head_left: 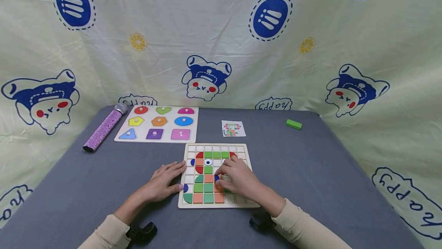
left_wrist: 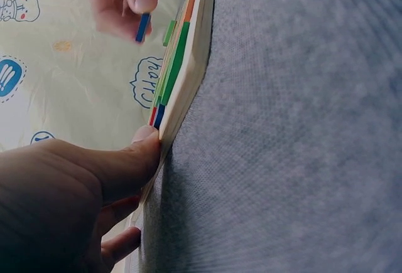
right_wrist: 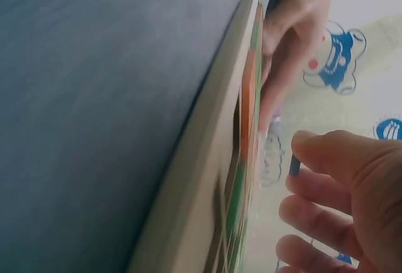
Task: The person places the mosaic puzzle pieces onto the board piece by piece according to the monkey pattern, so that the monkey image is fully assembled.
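A square wooden mosaic board [head_left: 214,205] lies on the table, with red, green, orange and blue pieces in part of its grid and an eye piece [head_left: 208,162] near the top. My left hand [head_left: 165,183] rests against the board's left edge, fingers extended, its thumb touching the corner beside a blue piece [head_left: 185,188]. Above the board's middle, my right hand [head_left: 239,178] pinches a small blue piece [left_wrist: 143,28] between thumb and fingertip. That piece is held off the board in both wrist views. The right hand covers part of the grid's right side.
A shape puzzle board [head_left: 171,113] with colourful knobbed pieces lies behind, at the left. Beside it is a glittery purple microphone [head_left: 105,128]. A small printed pattern card [head_left: 233,128] lies beyond the mosaic board, and a green block [head_left: 294,124] farther right. A patterned cloth hangs behind the table.
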`<state>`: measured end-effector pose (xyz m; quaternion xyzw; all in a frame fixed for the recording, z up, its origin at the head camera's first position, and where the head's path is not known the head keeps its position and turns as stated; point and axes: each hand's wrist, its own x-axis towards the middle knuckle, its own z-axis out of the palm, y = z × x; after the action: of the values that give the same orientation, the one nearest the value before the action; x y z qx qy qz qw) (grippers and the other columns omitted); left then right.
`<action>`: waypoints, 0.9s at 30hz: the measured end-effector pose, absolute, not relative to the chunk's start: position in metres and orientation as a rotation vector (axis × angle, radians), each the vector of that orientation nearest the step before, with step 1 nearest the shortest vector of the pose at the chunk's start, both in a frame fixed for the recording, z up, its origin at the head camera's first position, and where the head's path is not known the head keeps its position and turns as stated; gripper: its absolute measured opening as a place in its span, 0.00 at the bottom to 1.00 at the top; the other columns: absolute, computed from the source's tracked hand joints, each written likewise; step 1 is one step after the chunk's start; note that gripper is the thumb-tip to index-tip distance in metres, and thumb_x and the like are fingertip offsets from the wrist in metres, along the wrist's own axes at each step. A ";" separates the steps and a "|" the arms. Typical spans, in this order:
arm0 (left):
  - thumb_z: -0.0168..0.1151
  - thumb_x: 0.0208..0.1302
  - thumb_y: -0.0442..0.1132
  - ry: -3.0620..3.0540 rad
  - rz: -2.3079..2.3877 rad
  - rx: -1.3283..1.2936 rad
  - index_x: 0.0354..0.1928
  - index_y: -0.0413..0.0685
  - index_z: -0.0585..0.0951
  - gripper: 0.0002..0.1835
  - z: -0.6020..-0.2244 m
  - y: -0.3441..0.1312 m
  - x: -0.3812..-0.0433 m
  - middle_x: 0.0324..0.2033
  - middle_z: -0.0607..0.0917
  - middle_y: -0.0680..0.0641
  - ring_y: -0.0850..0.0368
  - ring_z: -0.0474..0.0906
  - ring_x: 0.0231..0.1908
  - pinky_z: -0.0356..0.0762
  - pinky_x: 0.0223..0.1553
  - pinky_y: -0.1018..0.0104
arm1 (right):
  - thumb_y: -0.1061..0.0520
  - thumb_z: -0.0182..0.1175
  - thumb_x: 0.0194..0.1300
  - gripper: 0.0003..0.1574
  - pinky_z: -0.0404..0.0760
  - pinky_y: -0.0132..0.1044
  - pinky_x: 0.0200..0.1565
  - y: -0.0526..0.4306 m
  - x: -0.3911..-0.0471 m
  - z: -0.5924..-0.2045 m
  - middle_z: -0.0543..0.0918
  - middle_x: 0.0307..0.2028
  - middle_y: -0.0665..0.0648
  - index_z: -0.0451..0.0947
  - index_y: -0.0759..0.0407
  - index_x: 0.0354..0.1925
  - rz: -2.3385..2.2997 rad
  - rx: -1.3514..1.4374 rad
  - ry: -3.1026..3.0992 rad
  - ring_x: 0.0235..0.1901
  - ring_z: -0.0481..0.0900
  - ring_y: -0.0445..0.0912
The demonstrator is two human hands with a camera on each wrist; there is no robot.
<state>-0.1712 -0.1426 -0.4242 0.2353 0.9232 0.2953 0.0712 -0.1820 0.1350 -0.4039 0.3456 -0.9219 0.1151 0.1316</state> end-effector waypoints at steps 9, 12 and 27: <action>0.59 0.64 0.45 2.776 0.894 0.708 0.69 0.43 0.62 0.34 -0.425 -0.144 -0.172 0.71 0.60 0.43 0.37 0.51 0.71 0.41 0.66 0.32 | 0.43 0.67 0.56 0.14 0.68 0.33 0.39 0.090 -0.186 -0.405 0.81 0.34 0.47 0.85 0.47 0.38 0.352 1.004 -2.767 0.35 0.68 0.41; 0.59 0.64 0.45 2.783 0.890 0.711 0.69 0.43 0.62 0.34 -0.425 -0.144 -0.172 0.71 0.61 0.43 0.37 0.51 0.71 0.41 0.66 0.31 | 0.42 0.67 0.56 0.15 0.68 0.33 0.39 0.080 -0.187 -0.405 0.80 0.34 0.47 0.85 0.47 0.39 0.325 0.989 -2.781 0.35 0.68 0.41; 0.59 0.64 0.44 2.791 0.887 0.734 0.69 0.42 0.63 0.33 -0.425 -0.143 -0.171 0.71 0.61 0.43 0.37 0.52 0.71 0.42 0.65 0.31 | 0.42 0.66 0.56 0.14 0.63 0.32 0.38 0.051 -0.195 -0.408 0.79 0.33 0.45 0.85 0.46 0.38 0.261 0.949 -2.878 0.33 0.64 0.41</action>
<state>-0.1715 -0.1435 -0.4246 0.2425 0.9228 0.2932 0.0612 -0.1948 0.0511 -0.4078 0.3116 -0.9450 0.0857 0.0498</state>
